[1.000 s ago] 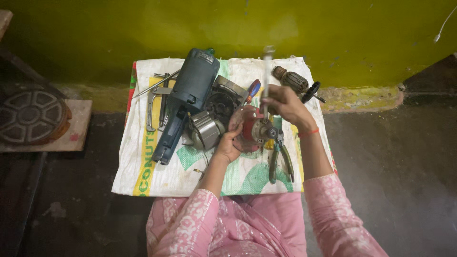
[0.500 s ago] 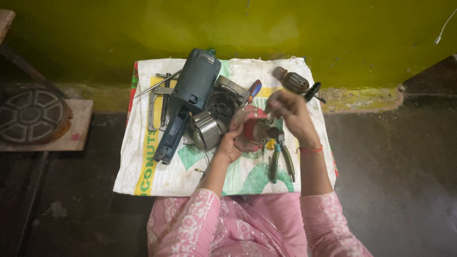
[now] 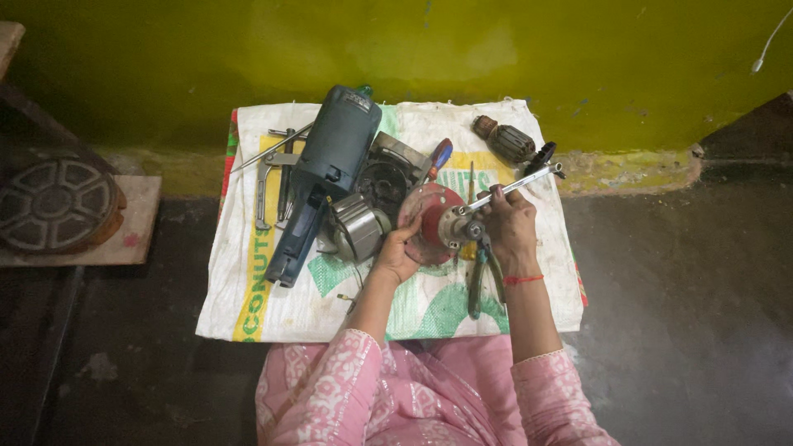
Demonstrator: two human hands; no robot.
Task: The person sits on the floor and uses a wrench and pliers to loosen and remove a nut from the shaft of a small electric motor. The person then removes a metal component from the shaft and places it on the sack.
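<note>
Spread over a white woven sack (image 3: 273,306) with green and yellow print: a dark blue power tool body (image 3: 326,169) lying lengthwise at upper left, a shiny metal cylinder (image 3: 359,231) just beside its lower end, a dark round housing (image 3: 387,177) next to that. Thin metal rods and clamps (image 3: 277,177) at the far left of the sack. A red-and-blue screwdriver handle (image 3: 438,157) poking out above the disc. A brown wound motor core (image 3: 505,142) near the top right, a small black part (image 3: 541,157) beside it. Green-handled pliers (image 3: 483,277) lying under the right wrist, partly hidden by the hand. Nothing between camera and disc except the hands themselves.

Sack laid flat on dark, stained concrete floor (image 3: 686,314). Yellow-green painted wall (image 3: 496,58) behind, chipped along its base. At far left, a round spoked metal wheel (image 3: 54,206) resting on a wooden board (image 3: 136,219).

Reddish round disc (image 3: 425,216) held upright-tilted above the sack's middle, a metal hub at its centre. Left hand (image 3: 396,256) cupped around the disc's lower-left edge, fingers curled and pressed against it. Right hand (image 3: 512,227) closed in a fist around a silver wrench (image 3: 516,183), the wrench angled up to the right, its near end meeting the hub. Red thread on the right wrist.
</note>
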